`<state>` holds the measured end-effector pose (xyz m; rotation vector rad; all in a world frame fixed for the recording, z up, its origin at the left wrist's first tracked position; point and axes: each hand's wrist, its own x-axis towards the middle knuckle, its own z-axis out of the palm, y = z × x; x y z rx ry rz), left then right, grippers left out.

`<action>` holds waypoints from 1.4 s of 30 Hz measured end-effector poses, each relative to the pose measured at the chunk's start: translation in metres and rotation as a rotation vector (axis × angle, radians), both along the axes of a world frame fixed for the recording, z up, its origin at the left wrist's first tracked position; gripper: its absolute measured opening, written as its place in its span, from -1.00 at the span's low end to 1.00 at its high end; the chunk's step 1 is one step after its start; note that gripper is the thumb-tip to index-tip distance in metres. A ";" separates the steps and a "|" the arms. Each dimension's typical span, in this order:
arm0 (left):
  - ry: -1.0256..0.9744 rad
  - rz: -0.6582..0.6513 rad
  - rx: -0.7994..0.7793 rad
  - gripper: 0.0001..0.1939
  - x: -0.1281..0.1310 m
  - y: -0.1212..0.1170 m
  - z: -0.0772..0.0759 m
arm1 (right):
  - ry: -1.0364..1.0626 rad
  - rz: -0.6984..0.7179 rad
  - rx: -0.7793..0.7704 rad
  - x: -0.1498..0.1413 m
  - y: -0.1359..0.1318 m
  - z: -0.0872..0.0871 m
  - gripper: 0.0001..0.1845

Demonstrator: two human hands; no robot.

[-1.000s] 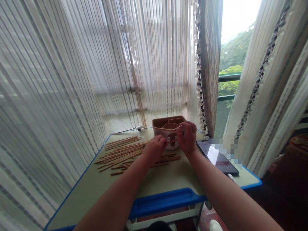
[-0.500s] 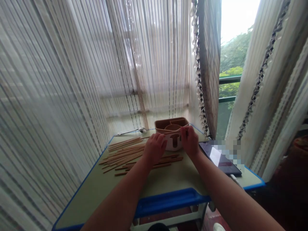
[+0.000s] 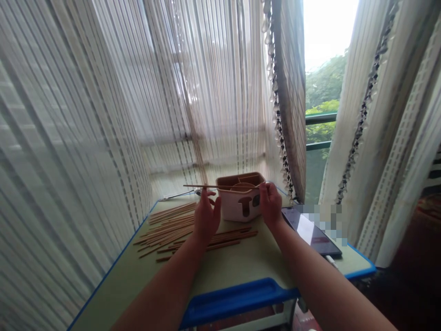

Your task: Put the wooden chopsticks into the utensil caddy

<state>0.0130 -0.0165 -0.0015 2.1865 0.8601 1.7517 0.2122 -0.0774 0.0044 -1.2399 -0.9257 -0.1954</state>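
Note:
A single brown chopstick (image 3: pixel 227 186) is held level in front of the box's upper edge. My right hand (image 3: pixel 271 204) is closed round its right end. My left hand (image 3: pixel 206 216) has its fingers apart, thumb away from the index finger, and a fingertip meets the chopstick near its left part. Behind it stands a white utensil box (image 3: pixel 229 207) with a brown rim and dividers inside. Several loose chopsticks (image 3: pixel 168 230) lie on the table to the left, partly hidden by my left hand and forearm.
The pale green table (image 3: pixel 255 262) has a blue edge and a blue front tray (image 3: pixel 234 299). A tablet (image 3: pixel 310 232) with a white cable (image 3: pixel 331 262) lies to the right. A metal spoon (image 3: pixel 179 195) rests at the back left. Sheer curtains (image 3: pixel 213 92) hang behind.
My left hand has moved left, away from the box, and its fingers have spread. The chopstick now shows across the box front, raised to rim height. My right hand stays by the box's right side.

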 end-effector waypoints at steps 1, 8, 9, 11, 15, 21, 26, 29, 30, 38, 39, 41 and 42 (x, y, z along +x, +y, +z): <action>-0.095 -0.074 -0.028 -0.47 0.001 -0.002 0.002 | -0.014 0.000 -0.014 -0.001 -0.001 0.000 -0.60; -0.725 -0.334 -0.525 -0.61 0.008 -0.010 0.027 | -0.164 0.064 -0.121 -0.005 -0.003 0.000 -0.59; -0.773 -0.328 -0.579 -0.62 0.007 -0.009 0.030 | -0.233 0.062 -0.130 -0.005 -0.004 0.000 -0.59; -0.838 -0.315 -0.651 -0.65 0.005 -0.007 0.033 | -0.425 0.033 -0.118 -0.004 -0.007 0.001 -0.60; -0.862 -0.331 -0.660 -0.63 0.004 -0.007 0.034 | -0.813 -0.080 -0.008 -0.005 -0.010 0.002 -0.73; -0.685 -0.396 -0.569 -0.55 0.004 -0.012 0.032 | -0.947 -0.226 0.058 -0.012 -0.012 0.003 -0.82; -0.391 -0.175 -0.408 -0.39 0.002 0.003 0.012 | -0.558 -0.318 0.150 -0.001 -0.008 0.003 -0.74; -0.233 -0.207 -0.538 -0.11 0.006 0.015 -0.005 | -0.275 -0.313 0.199 0.009 0.001 0.000 -0.69; -0.204 -0.237 -0.589 -0.01 0.008 0.018 -0.010 | -0.192 -0.286 0.186 0.011 0.005 -0.002 -0.70; -0.237 -0.507 -0.746 0.20 0.013 0.031 -0.025 | 0.088 -0.024 -0.085 0.010 0.015 -0.007 -0.62; -0.236 -0.493 -0.742 0.20 0.012 0.032 -0.024 | 0.120 -0.022 -0.077 0.010 0.014 -0.007 -0.63; -0.212 -0.452 -0.726 0.17 0.008 0.032 -0.021 | 0.185 0.004 -0.058 0.010 0.013 -0.005 -0.66; -0.194 -0.437 -0.716 0.14 0.007 0.032 -0.020 | 0.211 0.027 -0.049 0.010 0.012 -0.005 -0.68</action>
